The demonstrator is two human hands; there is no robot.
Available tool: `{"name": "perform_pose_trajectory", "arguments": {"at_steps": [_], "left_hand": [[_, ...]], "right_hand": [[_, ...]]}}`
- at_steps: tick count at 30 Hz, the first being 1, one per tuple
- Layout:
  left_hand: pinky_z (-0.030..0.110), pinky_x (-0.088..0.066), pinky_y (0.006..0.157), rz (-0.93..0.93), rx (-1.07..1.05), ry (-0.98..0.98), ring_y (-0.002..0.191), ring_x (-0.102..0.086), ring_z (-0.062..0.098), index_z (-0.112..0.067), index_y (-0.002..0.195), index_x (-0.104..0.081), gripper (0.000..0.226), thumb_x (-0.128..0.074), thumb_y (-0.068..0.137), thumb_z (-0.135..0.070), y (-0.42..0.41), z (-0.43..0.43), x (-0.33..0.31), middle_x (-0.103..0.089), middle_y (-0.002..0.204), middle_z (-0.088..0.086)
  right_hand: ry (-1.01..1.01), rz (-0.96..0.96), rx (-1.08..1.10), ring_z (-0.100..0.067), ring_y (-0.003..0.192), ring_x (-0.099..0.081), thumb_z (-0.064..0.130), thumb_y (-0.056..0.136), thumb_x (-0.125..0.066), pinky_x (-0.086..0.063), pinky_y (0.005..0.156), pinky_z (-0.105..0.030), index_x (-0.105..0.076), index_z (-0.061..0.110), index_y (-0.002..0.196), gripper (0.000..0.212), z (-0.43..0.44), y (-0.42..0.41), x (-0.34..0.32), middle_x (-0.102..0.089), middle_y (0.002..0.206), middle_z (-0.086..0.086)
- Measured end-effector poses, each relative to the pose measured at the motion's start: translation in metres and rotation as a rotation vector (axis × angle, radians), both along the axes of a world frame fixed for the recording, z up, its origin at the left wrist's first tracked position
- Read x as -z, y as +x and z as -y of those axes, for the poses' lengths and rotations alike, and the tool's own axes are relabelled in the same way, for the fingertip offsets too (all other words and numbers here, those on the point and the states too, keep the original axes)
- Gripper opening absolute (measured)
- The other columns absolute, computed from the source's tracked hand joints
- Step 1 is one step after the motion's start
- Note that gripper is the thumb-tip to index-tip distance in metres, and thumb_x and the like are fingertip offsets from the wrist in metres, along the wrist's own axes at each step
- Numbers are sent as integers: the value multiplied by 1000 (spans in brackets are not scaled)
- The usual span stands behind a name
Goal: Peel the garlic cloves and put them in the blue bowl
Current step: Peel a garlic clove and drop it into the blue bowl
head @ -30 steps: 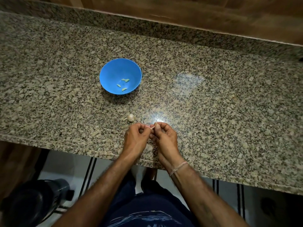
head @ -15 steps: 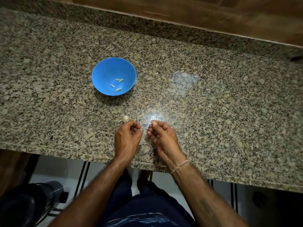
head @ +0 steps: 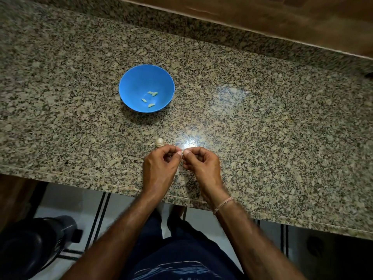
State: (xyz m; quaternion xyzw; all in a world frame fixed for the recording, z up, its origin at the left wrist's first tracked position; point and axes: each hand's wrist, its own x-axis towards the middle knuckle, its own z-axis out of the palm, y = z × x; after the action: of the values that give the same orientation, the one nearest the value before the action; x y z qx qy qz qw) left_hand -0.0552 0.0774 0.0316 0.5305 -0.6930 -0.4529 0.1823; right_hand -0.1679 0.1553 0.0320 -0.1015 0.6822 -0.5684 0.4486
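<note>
Peeling a clove (head: 182,152) w/ both hands. The left hand (head: 159,168) & right hand (head: 203,166) each have thumb + fingertips curled in, pinching the tiny pale piece between them. It sits on the near side of the blue bowl (head: 129,77), well apart from it and a bit to its right, over the granite counter (head: 282,138). How much skin is left on it: too small to tell. Three peeled cloves (head: 152,93) already lie in the bowl. The rest of the garlic head (head: 159,142) lies between bowl & hands, touching or just beyond the left knuckles.

Risks, as I judge them:
- The clove is small and prob. slick once bare, so a hard pull on the skin could pop it out of the pinch. The hands are on the bowl's near side, by the counter edge, so it may drop to the floor.
- Skin bits could cling to the fingers and ride into the bowl w/ the clove.
- The left knuckles could nudge the garlic head away.
</note>
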Motion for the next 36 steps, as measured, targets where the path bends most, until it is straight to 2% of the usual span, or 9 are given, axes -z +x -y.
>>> {"name": "perform_pose_trajectory", "arguments": {"at_steps": [3, 8, 12, 17, 22, 27, 31, 36], "left_hand": [[24, -57, 65, 82, 0, -59, 77, -67, -1, -24, 103, -78, 15, -73, 95, -36, 1, -1, -1, -74, 87, -12], [17, -40, 56, 143, 22, -129, 71, -59, -9, -30, 97, -77, 10, -73, 94, -38, 6, -1, -9, -69, 78, -15], [20, -42, 58, 164, 42, -139, 72, -63, -1, -29, 99, -78, 10, -74, 93, -36, 7, 0, -11, -72, 82, -12], [19, -38, 59, 196, 69, -186, 74, -63, 4, -28, 97, -79, 8, -75, 92, -33, 7, 0, -13, -73, 84, -12], [29, -51, 67, 208, 125, -167, 80, -65, 9, -27, 97, -77, 8, -74, 92, -31, 8, 0, -8, -72, 86, -11], [27, -49, 66, 189, 155, -118, 81, -64, 7, -27, 97, -75, 6, -72, 93, -31, 7, -1, -4, -69, 86, -12], [26, -51, 67, 154, 146, -53, 82, -65, 6, -24, 96, -75, 5, -74, 93, -28, 4, 0, -5, -70, 86, -10], [12, -43, 63, 82, 116, 80, 81, -66, 3, -21, 94, -75, 2, -74, 93, -23, 2, 1, -3, -71, 84, -9]], "right_hand": [[-7, -103, -51, -28, 93, -76, 17, 96, -75, -64, 82, -33, -75, 9, 102, 10, -1, 2, -2, -77, 96, -10], [-29, -216, -138, -18, 92, -77, 16, 93, -79, -64, 86, -38, -77, 12, 104, 13, -3, 2, -7, -78, 96, -4], [-11, -355, -189, -13, 92, -76, 16, 95, -77, -64, 86, -38, -79, 13, 104, 10, -4, 1, -4, -79, 95, 1], [-23, -581, -258, -4, 90, -73, 11, 97, -73, -61, 82, -24, -80, 12, 105, 11, -5, 1, -6, -78, 95, 6], [17, -730, -319, -2, 89, -72, 7, 95, -75, -57, 80, -14, -80, 11, 107, 14, -6, -4, -2, -78, 98, 2], [57, -533, -291, -8, 79, -72, 3, 96, -72, -61, 72, -23, -81, 13, 99, 14, -8, -11, -1, -77, 88, 5], [88, -243, -238, -14, 75, -73, 1, 96, -71, -62, 70, -27, -80, 9, 98, 12, -7, -18, -2, -78, 86, -6], [87, 105, -205, -16, 74, -72, -5, 97, -65, -62, 72, -27, -75, -2, 105, 12, -8, -28, -3, -76, 87, -15]]}}
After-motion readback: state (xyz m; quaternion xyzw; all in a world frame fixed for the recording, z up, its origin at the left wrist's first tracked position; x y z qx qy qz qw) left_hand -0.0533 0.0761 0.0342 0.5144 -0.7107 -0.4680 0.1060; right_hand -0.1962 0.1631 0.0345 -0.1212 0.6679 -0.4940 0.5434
